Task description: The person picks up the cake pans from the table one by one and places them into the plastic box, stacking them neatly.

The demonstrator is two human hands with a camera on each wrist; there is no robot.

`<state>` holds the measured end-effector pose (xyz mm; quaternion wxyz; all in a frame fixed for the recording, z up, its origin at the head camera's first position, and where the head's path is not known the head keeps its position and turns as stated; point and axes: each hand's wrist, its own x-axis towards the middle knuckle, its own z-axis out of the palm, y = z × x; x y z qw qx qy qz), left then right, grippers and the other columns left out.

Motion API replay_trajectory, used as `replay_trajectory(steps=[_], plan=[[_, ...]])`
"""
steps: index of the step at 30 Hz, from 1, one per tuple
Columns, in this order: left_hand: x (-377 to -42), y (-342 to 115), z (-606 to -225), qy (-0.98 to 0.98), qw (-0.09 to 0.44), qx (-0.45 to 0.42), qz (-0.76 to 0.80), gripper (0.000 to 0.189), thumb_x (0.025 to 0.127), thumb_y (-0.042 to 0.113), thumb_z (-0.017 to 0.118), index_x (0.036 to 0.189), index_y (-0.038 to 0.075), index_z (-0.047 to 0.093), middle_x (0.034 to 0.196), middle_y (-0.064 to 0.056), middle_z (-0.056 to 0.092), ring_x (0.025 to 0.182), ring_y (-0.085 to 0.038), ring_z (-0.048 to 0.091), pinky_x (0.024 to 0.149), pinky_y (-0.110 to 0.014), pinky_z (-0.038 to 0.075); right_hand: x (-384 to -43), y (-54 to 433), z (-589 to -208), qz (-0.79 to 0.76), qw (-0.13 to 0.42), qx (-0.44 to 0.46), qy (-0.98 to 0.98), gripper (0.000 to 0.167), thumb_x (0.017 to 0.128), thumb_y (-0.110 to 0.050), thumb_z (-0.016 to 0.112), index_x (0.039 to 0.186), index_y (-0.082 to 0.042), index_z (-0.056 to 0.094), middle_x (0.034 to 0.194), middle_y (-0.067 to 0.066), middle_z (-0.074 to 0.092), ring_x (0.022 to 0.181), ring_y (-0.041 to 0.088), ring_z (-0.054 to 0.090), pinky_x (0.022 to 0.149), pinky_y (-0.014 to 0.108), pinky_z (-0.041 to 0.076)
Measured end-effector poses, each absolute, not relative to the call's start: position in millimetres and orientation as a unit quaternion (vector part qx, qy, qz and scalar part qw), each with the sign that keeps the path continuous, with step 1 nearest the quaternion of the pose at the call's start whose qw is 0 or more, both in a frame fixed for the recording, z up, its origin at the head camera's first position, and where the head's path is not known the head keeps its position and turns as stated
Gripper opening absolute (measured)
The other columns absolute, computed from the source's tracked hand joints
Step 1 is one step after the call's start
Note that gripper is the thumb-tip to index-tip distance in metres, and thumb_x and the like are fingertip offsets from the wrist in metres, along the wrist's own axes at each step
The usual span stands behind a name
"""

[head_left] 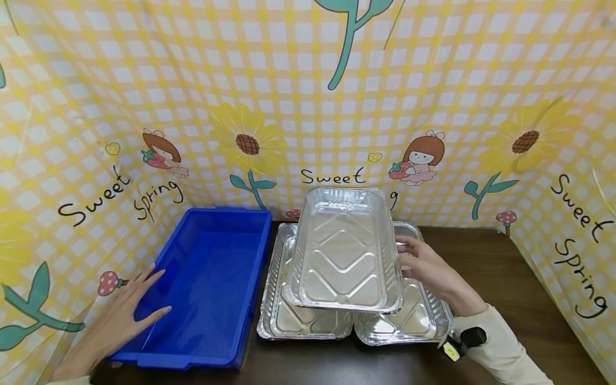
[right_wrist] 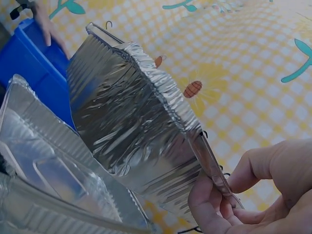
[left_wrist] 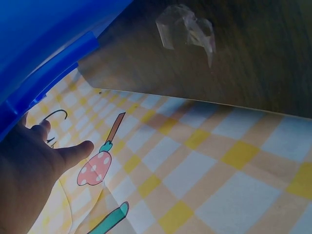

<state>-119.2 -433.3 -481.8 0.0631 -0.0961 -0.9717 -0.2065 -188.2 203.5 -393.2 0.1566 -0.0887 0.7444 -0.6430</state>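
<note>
My right hand (head_left: 428,264) pinches the right rim of a foil tray (head_left: 344,251) between thumb and fingers. In the right wrist view this foil tray (right_wrist: 122,112) is tilted, its crinkled outer side showing. It is raised over two more foil trays, the left one (head_left: 308,323) and the right one (head_left: 416,321), covering parts of both. My left hand (head_left: 115,321), fingers spread, is at the left rim of a blue plastic bin (head_left: 216,299) that holds nothing. Whether its fingers touch the rim I cannot tell.
A dark wooden table (head_left: 486,262) carries the bin and lower trays. Yellow checked cloth (head_left: 308,128) hangs behind and along both sides. In the left wrist view, a crumpled clear plastic scrap (left_wrist: 187,31) shows against a dark wooden surface.
</note>
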Motion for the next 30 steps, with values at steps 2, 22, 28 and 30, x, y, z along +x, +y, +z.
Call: replay_trajectory(steps=[2, 22, 28, 30], plan=[[-119.3, -433.5, -481.6, -0.972, 0.064, -0.096, -0.206, 0.092, 0.097, 0.041, 0.078, 0.169, 0.015, 0.027, 0.176, -0.02, 0.012, 0.156, -0.055, 0.008, 0.108, -0.086, 0.012, -189.1, 198.2, -393.0, -0.649, 0.16, -0.093, 0.738, 0.075, 0.095, -0.001, 0.05, 0.16, 0.015, 0.016, 0.143, 0.034, 0.045, 0.106, 0.016, 0.06, 0.085, 0.03, 0.057], [-118.1, -431.6, -482.3, -0.971, 0.061, -0.092, -0.212, 0.092, 0.098, 0.041, 0.076, 0.17, 0.016, 0.025, 0.175, -0.021, 0.012, 0.157, -0.054, 0.005, 0.113, -0.081, -0.005, -199.8, 153.9, -390.3, -0.674, 0.146, -0.094, 0.718, 0.072, 0.09, 0.003, 0.05, 0.156, 0.016, 0.026, 0.131, 0.027, 0.053, 0.097, 0.013, 0.062, 0.083, 0.03, 0.058], [-119.0, -431.8, -482.1, -0.971, 0.058, -0.091, -0.213, 0.092, 0.098, 0.042, 0.075, 0.17, 0.016, 0.024, 0.175, -0.022, 0.012, 0.157, -0.053, 0.004, 0.112, -0.083, -0.001, -200.7, 143.1, -390.8, -0.676, 0.143, -0.084, 0.718, 0.073, 0.088, 0.002, 0.051, 0.156, 0.016, 0.028, 0.131, 0.027, 0.052, 0.096, 0.014, 0.061, 0.08, 0.03, 0.058], [-119.0, -432.3, -482.2, -0.971, 0.057, -0.091, -0.213, 0.092, 0.098, 0.042, 0.075, 0.17, 0.016, 0.024, 0.175, -0.022, 0.012, 0.157, -0.053, 0.004, 0.112, -0.083, -0.001, -200.9, 139.3, -391.1, -0.678, 0.142, -0.084, 0.716, 0.073, 0.087, 0.002, 0.052, 0.155, 0.016, 0.028, 0.13, 0.026, 0.052, 0.096, 0.015, 0.06, 0.08, 0.029, 0.058]])
